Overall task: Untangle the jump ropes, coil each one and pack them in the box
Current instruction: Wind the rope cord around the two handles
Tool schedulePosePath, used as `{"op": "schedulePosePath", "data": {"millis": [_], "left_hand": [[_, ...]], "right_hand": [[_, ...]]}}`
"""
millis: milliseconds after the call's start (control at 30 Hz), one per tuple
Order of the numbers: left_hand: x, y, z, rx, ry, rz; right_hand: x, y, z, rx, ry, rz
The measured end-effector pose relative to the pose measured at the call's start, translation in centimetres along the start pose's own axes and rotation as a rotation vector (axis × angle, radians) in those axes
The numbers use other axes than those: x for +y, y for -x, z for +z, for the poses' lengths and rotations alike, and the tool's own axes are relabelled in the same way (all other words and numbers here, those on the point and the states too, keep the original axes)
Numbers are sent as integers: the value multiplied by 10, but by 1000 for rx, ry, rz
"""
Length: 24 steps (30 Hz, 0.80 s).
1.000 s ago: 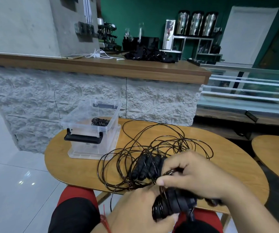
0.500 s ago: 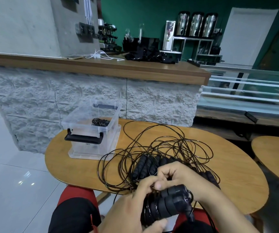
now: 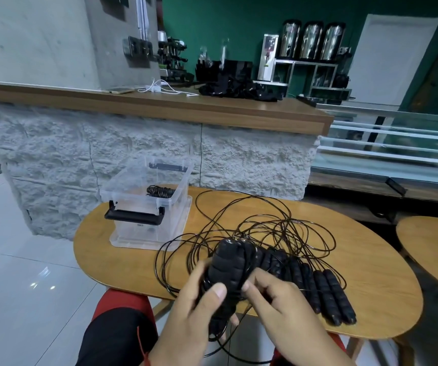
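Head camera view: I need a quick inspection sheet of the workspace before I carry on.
Surface: oval wooden table, ropes spread over its middle.
Job's things: clear box open, one coiled rope inside; rope tangle loose on the table; row of handles beside it; wound bundle in hand.
Clutter: phone and black heap on the counter.
Hands: left hand grips the bundle; right hand beside it, fingers curled, grip blurred.
Cables: white cable on the counter.
Surroundings: second table, three metal urns.
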<state>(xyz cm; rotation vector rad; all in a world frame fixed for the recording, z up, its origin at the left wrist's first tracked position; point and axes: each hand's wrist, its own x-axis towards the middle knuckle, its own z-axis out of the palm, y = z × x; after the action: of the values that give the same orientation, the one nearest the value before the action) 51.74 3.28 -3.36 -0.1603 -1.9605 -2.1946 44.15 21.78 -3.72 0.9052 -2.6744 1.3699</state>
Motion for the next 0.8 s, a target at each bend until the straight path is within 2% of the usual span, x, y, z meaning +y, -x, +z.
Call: {"op": "schedulePosePath", "data": {"millis": [167, 300, 500, 567, 633, 700, 800], "left_hand": [[-8, -4, 4, 56, 199, -111], [-18, -7, -1, 153, 316, -139], [-20, -12, -15, 340, 293, -99], [-17, -18, -29, 444, 192, -85], [-17, -23, -41, 487, 8, -72], [-20, -24, -44, 425, -221, -67], [-30, -18, -36, 242, -484, 16]], "right_hand": [[-9, 12, -1, 66, 86, 33], [-10, 14, -13, 88, -17, 127], [-14, 23, -35, -139, -118, 282], [-16, 30, -46, -173, -110, 311], [-19, 36, -52, -135, -45, 292], [-24, 41, -52, -61, 73, 221], [-40, 45, -49, -20, 169, 105]]}}
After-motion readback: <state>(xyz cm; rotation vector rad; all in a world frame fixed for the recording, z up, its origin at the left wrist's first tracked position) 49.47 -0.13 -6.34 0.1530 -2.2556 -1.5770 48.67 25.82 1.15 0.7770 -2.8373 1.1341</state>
